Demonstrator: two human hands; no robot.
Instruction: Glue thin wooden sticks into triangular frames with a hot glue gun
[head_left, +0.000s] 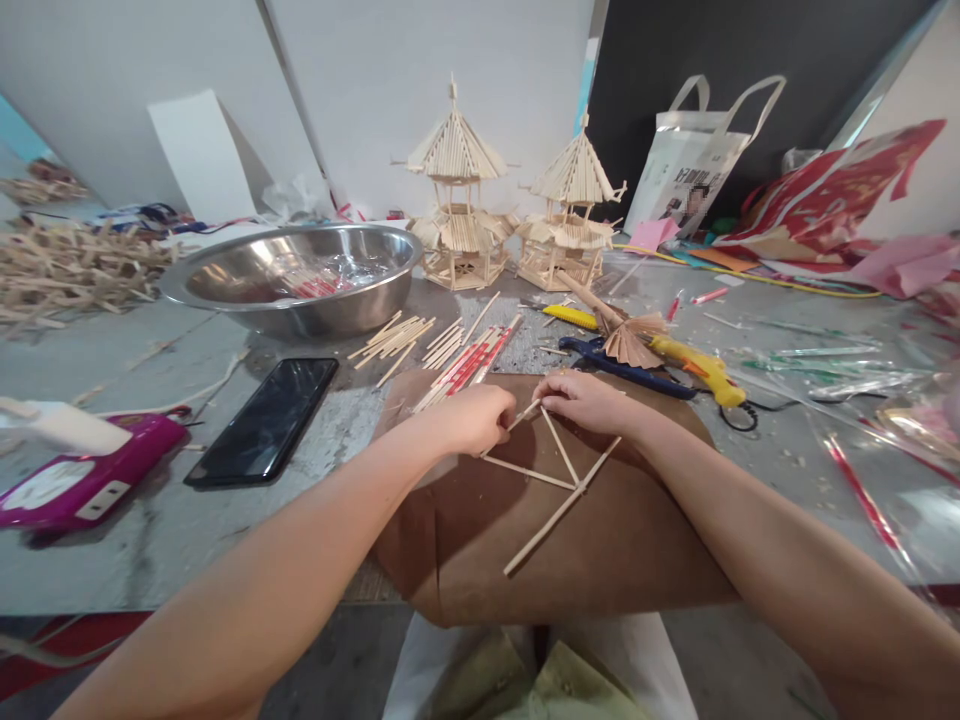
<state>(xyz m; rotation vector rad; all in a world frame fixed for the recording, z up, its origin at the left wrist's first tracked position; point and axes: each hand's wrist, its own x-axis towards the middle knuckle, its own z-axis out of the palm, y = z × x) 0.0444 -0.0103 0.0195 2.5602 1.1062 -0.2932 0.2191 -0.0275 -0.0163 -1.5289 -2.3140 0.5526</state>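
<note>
As I look through the head view, the left hand and right hand are both clamped on one stick at the far side of the frame, which lies on the mat; the phone sits left, the pavilions far.

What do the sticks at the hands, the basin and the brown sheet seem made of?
Sticks: probably wood, pale and matte, apparently unvarnished.
Basin: polished metal, likely stainless steel, given its bright reflections.
Brown sheet: dull, creased, perhaps leather or card; I can't tell.
</note>
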